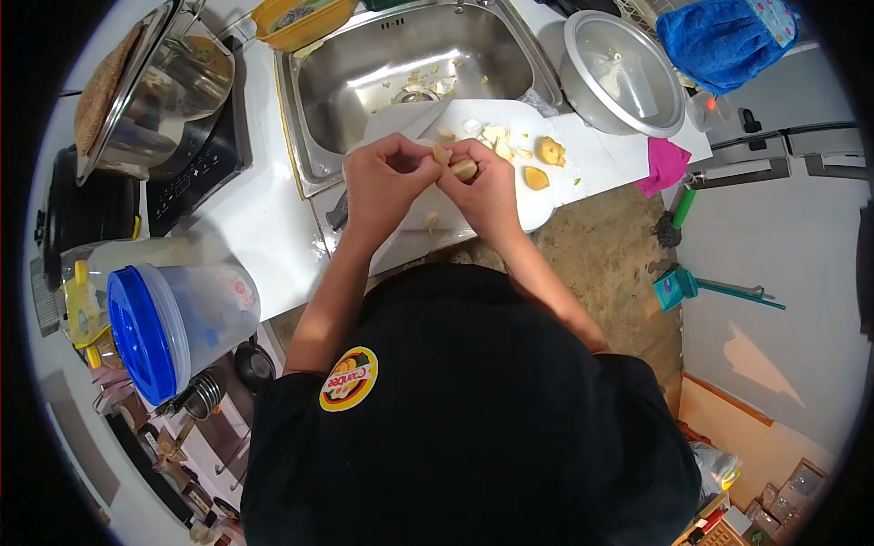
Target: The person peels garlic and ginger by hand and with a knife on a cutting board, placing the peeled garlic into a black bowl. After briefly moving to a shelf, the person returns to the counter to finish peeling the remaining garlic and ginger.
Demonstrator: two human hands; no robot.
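A: Report the left side of the table [264, 214].

B: A steel pot [168, 86] sits tilted on a black cooktop [196, 173] at far left. Nearer, a clear jar [182, 318] with a blue lid lies on its side.

A: Centre?

B: A steel sink [410, 68] holds pale scraps around the drain. A white board [537, 205] lies across its near edge. Both hands work above the board.

A: State of each grip.

B: Left hand [387, 177]: fingers curled, thumb and fingertips pressed together at the left end of a small pale yellow piece [458, 166]. Right hand [487, 191]: fingers pinching the same piece from the right. The piece is held between the two hands, just above the board.

A: Right side?

B: Yellow chunks [544, 159] and pale peelings lie on the far part of the board. Beyond it stand a steel bowl [624, 73] and a blue cloth [724, 41]; a pink cloth [663, 166] lies at the table's right edge.
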